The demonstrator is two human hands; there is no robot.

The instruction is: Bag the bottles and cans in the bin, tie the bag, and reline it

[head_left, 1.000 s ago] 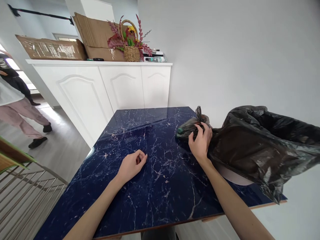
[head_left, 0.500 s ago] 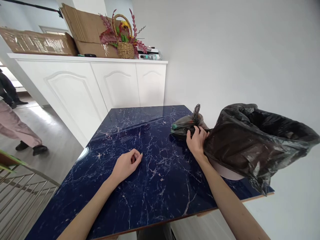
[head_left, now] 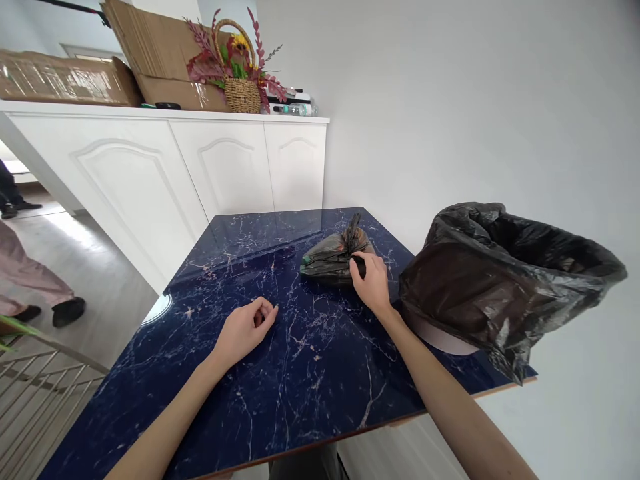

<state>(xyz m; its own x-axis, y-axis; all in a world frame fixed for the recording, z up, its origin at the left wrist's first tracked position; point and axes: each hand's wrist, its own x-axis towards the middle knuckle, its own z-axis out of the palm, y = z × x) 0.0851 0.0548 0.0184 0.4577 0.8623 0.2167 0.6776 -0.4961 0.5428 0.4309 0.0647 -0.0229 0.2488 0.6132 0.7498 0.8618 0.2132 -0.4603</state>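
A tied black garbage bag [head_left: 330, 257] with things inside rests on the dark blue marbled table [head_left: 300, 373], its knot sticking up. My right hand [head_left: 373, 280] is at its right side, the fingers curled onto the bag's plastic. Right of that hand stands a bin [head_left: 445, 339] lined with an open black garbage bag [head_left: 450, 280]; the liner hangs over the rim and covers most of the bin. My left hand [head_left: 247, 330] rests on the table's left half, fingers loosely curled toward the thumb, with nothing seen in them.
A white cabinet [head_left: 240, 163] stands beyond the table, bearing cardboard boxes [head_left: 155, 53], a wicker flower basket [head_left: 243, 95] and a plastic bottle [head_left: 300, 109]. The wall [head_left: 450, 113] borders the right. At lower left is a metal rack [head_left: 45, 393]; a person's legs [head_left: 35, 273] show behind it.
The tied garbage bag has slid left, away from the lined bin, with my right hand moving along at its side. My left hand stays in place; the whole view has shifted slightly.
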